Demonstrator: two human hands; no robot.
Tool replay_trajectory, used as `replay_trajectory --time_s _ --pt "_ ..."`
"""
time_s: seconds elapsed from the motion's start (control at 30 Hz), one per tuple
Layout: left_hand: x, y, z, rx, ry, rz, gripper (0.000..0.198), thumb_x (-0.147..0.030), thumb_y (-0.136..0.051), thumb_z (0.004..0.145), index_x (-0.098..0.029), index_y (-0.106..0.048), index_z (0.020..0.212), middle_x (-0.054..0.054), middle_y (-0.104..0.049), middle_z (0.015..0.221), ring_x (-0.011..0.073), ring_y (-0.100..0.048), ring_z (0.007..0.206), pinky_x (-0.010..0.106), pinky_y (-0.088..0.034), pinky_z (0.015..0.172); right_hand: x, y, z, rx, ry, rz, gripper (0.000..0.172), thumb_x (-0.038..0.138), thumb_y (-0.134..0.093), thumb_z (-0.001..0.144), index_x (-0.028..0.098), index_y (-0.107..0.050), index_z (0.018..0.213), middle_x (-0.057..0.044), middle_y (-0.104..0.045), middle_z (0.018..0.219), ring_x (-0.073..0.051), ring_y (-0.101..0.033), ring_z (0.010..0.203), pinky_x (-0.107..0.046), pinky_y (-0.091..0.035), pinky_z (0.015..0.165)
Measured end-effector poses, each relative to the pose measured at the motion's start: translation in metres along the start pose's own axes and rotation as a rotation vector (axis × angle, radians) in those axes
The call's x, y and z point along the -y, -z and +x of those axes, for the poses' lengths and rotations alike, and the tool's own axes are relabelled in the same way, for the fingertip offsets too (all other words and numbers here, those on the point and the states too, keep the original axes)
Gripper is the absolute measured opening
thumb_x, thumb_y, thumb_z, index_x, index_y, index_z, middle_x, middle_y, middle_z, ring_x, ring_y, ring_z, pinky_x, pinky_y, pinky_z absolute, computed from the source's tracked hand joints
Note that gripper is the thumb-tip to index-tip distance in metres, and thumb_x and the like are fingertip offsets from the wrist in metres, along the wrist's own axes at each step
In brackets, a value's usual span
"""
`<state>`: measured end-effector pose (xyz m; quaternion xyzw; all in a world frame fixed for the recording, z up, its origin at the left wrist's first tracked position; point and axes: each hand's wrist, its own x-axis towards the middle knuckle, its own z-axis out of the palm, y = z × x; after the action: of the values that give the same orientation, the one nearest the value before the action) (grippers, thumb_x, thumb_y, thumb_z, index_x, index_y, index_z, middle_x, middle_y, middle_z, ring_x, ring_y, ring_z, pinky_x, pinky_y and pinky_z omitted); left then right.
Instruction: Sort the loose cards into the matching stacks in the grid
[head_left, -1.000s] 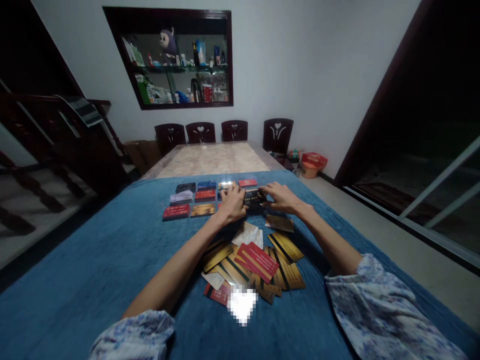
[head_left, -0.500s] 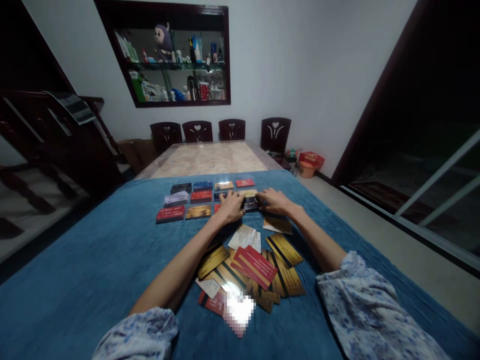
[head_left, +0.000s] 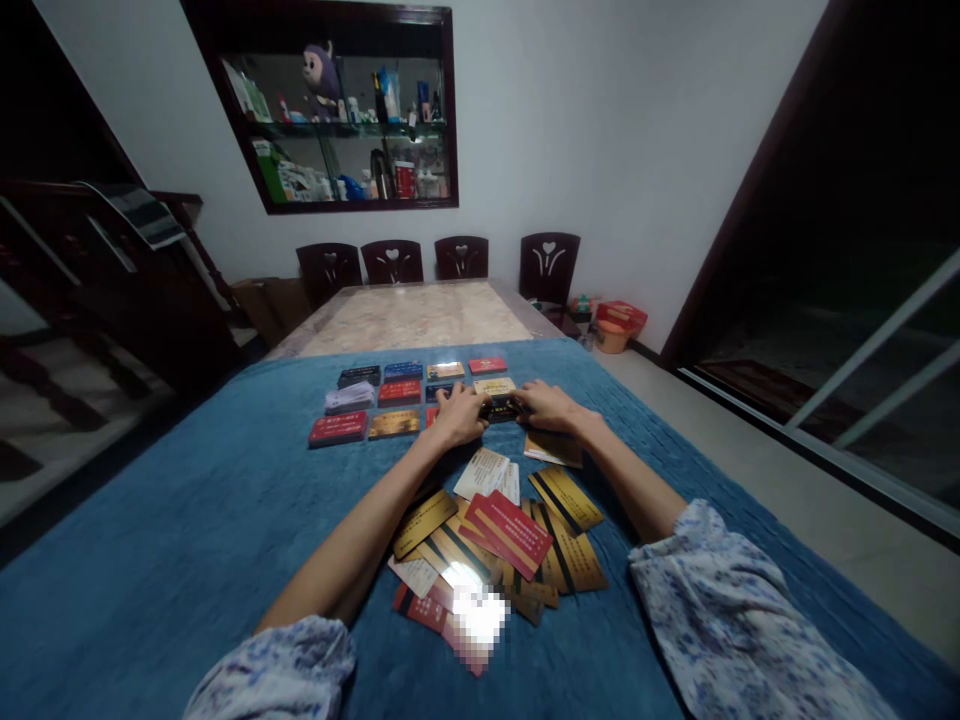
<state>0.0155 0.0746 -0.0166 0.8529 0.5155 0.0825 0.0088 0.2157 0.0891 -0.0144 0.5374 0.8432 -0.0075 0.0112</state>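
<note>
Black stack sits on the blue cloth over the tabletop, right end of the front row. Grip: two-handed pinch; left hand has its fingers on the stack's left end, right hand on the right end. Opposed ends like that probably stop the cards sliding out of line. Thumbs partly hidden.

Cream stack is just behind it. Rows look sorted by design, gaps presumably there so stacks don't mix: white stack at left, blue stack at back. Loose pile lies between the forearms, likely for easy reach.

Writing: gold lettering on the black stack, too small to read safely. Red card has printed lines and a gold stripe; gold card has a dark stripe. No brand legible.
</note>
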Motion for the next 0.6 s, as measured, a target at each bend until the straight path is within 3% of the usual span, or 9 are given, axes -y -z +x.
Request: replay_trajectory --time_s 0.6 --pt "0.0061 -0.0022 0.0031 0.017 0.005 -0.029 0.033 -0.029 -0.064 0.082 -0.027 -0.067 0.115 0.011 -0.066 0.120 0.0347 -0.044 0.122 0.055 -0.033 0.097 0.0049 0.0049 -0.0044 -0.021 0.000 -0.029 0.039 0.029 -0.061 0.088 0.024 -0.064 0.126 -0.012 -0.065 0.121 -0.028 -0.056 0.116 -0.033 -0.046 0.083"
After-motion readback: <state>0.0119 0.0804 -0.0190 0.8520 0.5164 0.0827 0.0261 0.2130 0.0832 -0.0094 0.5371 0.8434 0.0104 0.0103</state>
